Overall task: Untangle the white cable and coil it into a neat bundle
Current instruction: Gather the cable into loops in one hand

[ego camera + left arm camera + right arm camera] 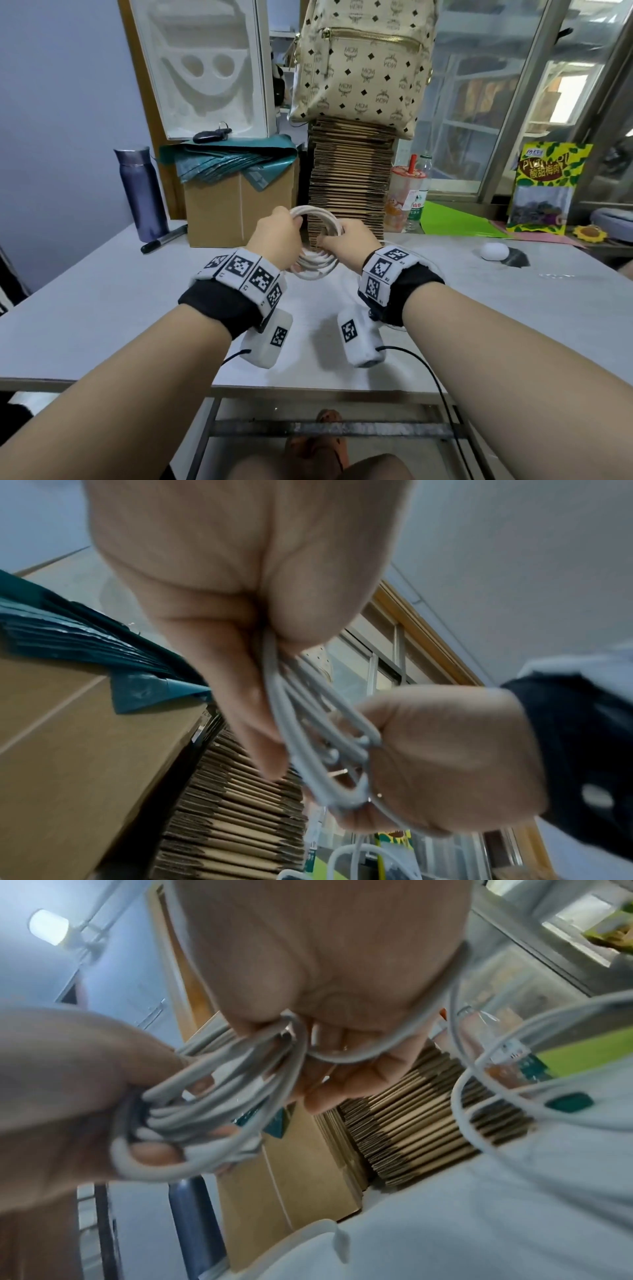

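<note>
The white cable [317,214] is wound into a coil of several loops held upright above the grey table [102,301]. My left hand [274,236] grips the coil's left side, with the loops running through its curled fingers [260,723]. My right hand [349,240] pinches the coil's right side, where the strands [240,1074] bunch under its thumb. A loose length of the cable [479,1053] trails from the right hand in slack loops down to the table. The coil's lower loops [315,267] hang between both wrists.
Close behind the hands are a cardboard box [239,205] topped with teal bags and a tall stack of flat cardboard [349,181] carrying a patterned backpack [363,61]. A purple flask [140,192] and black marker [164,238] lie left. Drink bottles [407,195] and a snack bag [544,188] are right.
</note>
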`<state>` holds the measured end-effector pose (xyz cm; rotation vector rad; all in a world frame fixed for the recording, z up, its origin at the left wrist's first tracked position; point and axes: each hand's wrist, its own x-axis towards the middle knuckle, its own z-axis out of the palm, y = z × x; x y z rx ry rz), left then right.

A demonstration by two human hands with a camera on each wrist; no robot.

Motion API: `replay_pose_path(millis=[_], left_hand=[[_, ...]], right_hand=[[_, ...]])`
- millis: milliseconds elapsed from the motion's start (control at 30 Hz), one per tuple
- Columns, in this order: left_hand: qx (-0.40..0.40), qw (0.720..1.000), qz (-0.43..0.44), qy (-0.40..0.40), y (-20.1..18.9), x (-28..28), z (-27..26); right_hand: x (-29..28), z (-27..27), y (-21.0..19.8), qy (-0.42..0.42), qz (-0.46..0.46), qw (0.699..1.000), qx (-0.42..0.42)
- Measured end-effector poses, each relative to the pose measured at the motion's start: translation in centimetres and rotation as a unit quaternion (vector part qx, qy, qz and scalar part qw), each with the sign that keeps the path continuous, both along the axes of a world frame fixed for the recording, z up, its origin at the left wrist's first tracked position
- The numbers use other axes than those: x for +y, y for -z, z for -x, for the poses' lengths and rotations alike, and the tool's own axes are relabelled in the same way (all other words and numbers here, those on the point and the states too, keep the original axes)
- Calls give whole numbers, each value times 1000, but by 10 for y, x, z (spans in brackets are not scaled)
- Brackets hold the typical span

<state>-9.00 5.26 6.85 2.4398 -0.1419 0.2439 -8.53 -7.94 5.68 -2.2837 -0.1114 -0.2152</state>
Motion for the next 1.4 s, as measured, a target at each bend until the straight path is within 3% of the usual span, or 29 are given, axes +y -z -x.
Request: replay_pose_path(millis=[133, 200, 233, 300, 367, 433, 500, 667, 800, 900, 1067, 1200, 1300, 1400], left_hand=[[17, 980, 199, -21, 6, -4, -1], [72, 966, 248, 5, 5, -5, -1], [94, 963, 251, 16, 3, -4, 0], [84, 976, 198, 30, -1, 0, -1], [15, 997, 62, 33, -4, 2, 0], [-25, 999, -19, 36, -3, 3, -1], [-42, 998, -44, 32, 2, 4, -4], [-96, 993, -69, -23, 4, 7, -6], [-125, 983, -136, -4, 3, 8, -7], [-97, 987, -124, 9, 4, 8, -10], [-61, 997, -28, -20, 6, 10, -13], [-29, 997, 55, -34, 7, 12, -15], [-23, 988, 149, -35, 8, 10, -16], [-23, 974, 223, -16, 8, 7, -16]], right_hand=[[15, 1, -3, -10, -226, 974, 12], [18, 3, -8, 3, -336, 941, 35], [17, 4, -10, 4, -345, 938, 37], [12, 3, -10, -8, -258, 966, 24], [9, 1, -10, -31, -88, 996, -7], [7, -3, -9, -34, 53, 997, -33], [6, -3, -9, -37, 90, 994, -40], [10, 2, -12, -46, -48, 997, -36], [13, 3, -14, -79, 8, 996, -39], [13, 3, -14, -64, 42, 996, -50], [6, 9, -15, 5, 76, 996, -38], [4, 8, -7, 36, 29, 999, 10], [7, 3, -3, 86, -113, 985, 94], [8, 5, -2, 88, -238, 941, 222]])
